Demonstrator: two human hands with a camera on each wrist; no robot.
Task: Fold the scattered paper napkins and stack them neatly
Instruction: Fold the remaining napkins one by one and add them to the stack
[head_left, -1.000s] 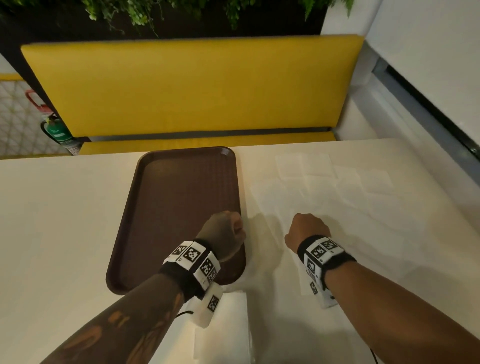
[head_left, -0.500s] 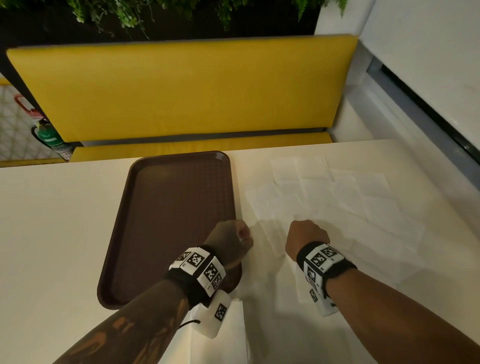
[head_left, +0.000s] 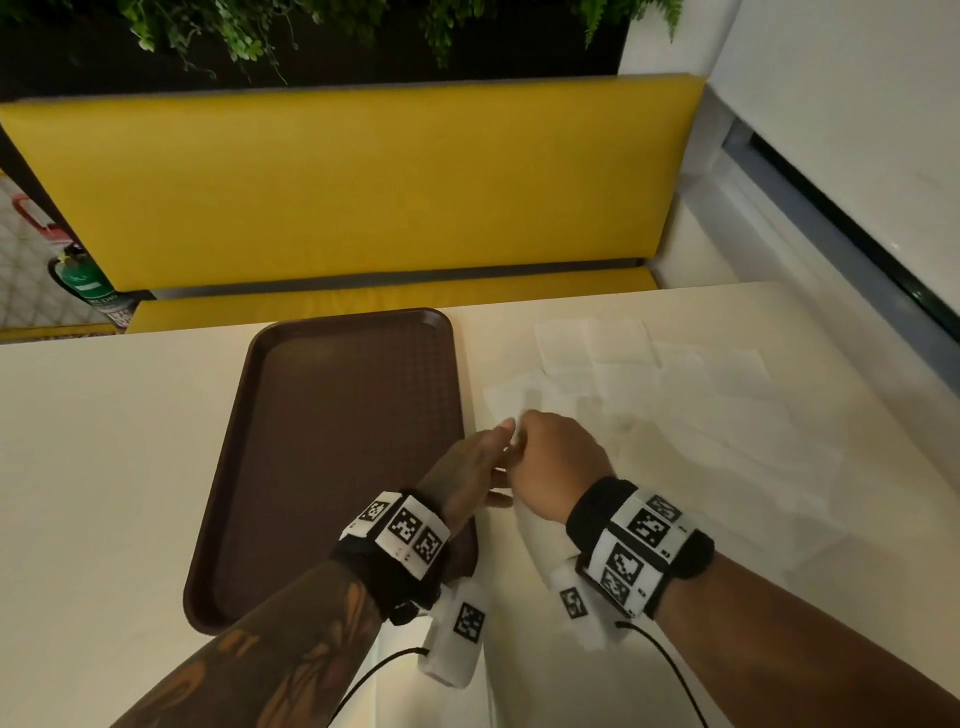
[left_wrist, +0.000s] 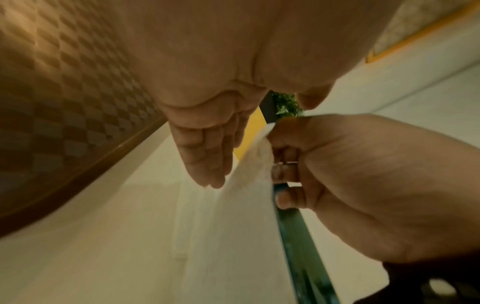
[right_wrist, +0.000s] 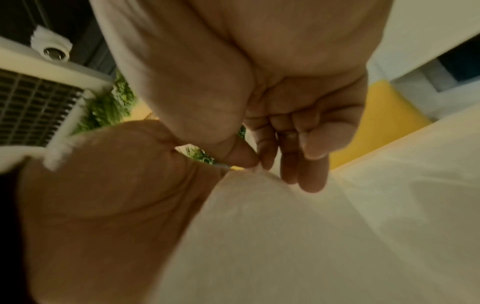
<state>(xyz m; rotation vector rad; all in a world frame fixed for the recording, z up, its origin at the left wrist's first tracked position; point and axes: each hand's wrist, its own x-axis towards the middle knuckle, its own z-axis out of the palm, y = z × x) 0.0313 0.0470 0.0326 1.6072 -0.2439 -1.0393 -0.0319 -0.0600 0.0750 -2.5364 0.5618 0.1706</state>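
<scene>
The two hands meet over the pale surface (head_left: 104, 441), just to the right of the brown tray (head_left: 332, 457). The right hand (head_left: 556, 462) has its thumb and first finger curled and pinched on the top edge of one white paper napkin (left_wrist: 249, 164), and it lifts that edge up off the surface. The left hand (head_left: 472, 473) is beside it with its fingers (left_wrist: 205, 162) straight and close together, their tips lying against the raised side of the same napkin; it does not grip anything. The rest of that napkin hangs down to the surface below the hands. The other napkins (head_left: 649, 374) lie flat and spread out on the right half of the surface, some lying over each other, from near the hands out to the far right. None of them looks folded yet and there is no stack to see, so the job looks like it is only at its start. The tray has nothing in it. The step in hand looks like the first fold of the first napkin. Next, the lifted edge should be brought over to meet the other edge so the corners line up, and then the flat left hand can press along the bend to make a crease. The paper is thin and soft, so a gentle pull is best, or it may crumple or tear.
</scene>
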